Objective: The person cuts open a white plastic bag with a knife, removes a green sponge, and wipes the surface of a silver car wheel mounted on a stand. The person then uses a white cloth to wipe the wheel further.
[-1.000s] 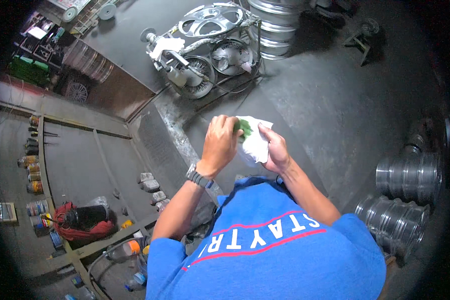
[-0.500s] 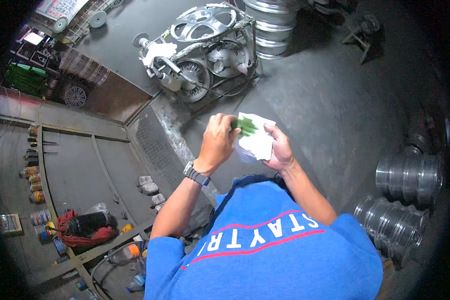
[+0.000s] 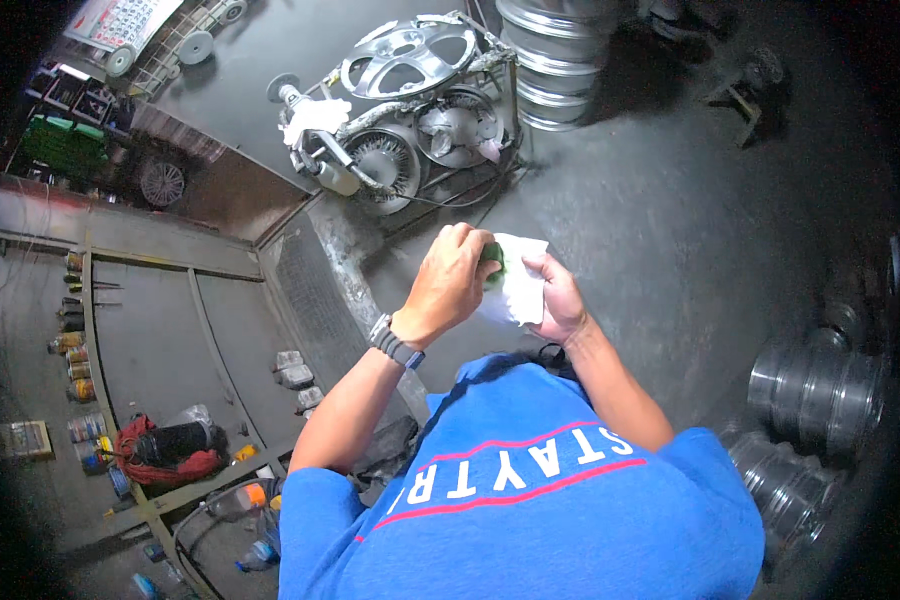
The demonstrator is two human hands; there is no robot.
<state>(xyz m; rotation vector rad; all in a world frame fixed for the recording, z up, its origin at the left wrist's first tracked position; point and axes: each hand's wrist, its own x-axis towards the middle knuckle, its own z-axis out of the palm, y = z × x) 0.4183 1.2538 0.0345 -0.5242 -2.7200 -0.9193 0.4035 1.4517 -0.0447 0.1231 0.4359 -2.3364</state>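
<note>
A white, cloth-like sheet (image 3: pixel 515 285) is held up in front of my chest; whether it is cloth or paper is unclear. My right hand (image 3: pixel 562 300) grips its right edge, thumb on top and fingers underneath. On the left, my left hand (image 3: pixel 448 275), with a dark watch at the wrist, has its fingers bent over the sheet. A small green piece (image 3: pixel 493 258) shows at those fingertips, pressed against the white. Most of it is hidden by the hand, and its kind cannot be made out.
Beyond my hands, a metal rack (image 3: pixel 515 120) bears silver wheel covers (image 3: pixel 410 55) and a spray gun (image 3: pixel 335 150). Stacked silver wheel rims (image 3: pixel 550 60) stand behind it, and more rims (image 3: pixel 820 385) lie at right. Cans (image 3: pixel 80 365) and a red cloth (image 3: pixel 195 468) are at left.
My left hand has moved slightly right over the white sheet and now covers more of the green piece. The right hand keeps its hold. The whole view has shifted a little.
</note>
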